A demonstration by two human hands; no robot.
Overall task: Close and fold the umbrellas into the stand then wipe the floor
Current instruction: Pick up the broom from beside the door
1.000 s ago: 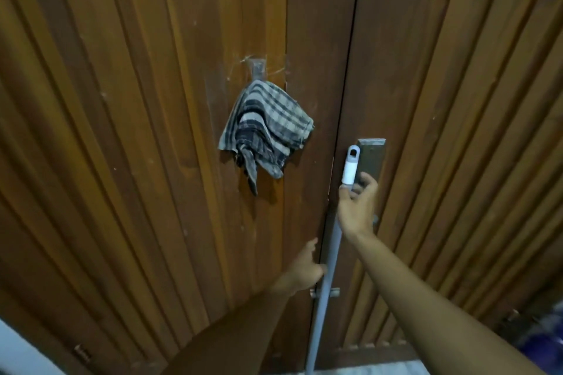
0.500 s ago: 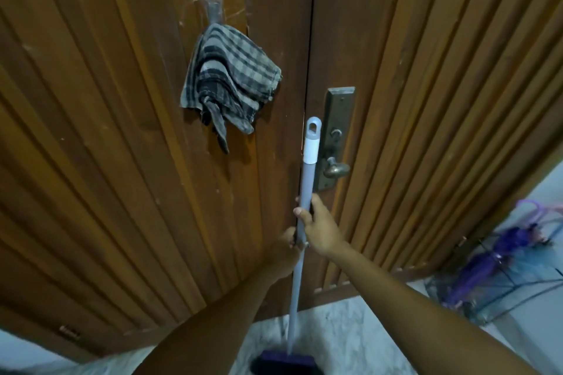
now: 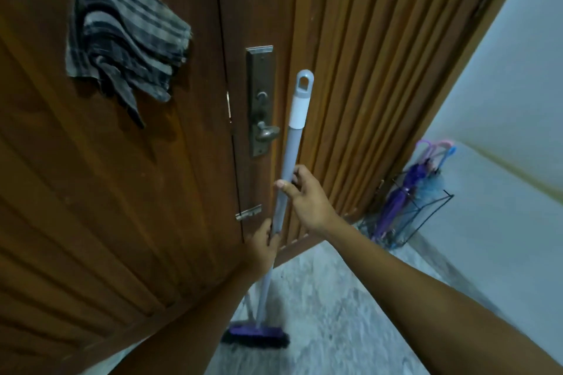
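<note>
Both the left hand [image 3: 264,242] and right hand [image 3: 307,197] grasp the broom [image 3: 285,183] just before the door [image 3: 146,192], the umbrella stand [image 3: 411,210] well right of it, bare floor [image 3: 350,313] between

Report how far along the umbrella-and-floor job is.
Done: folded purple and blue umbrellas stand in the black wire stand. In hand: the left hand and right hand grip the grey-handled purple broom. Left: cleaning the grey marbled floor.
</note>
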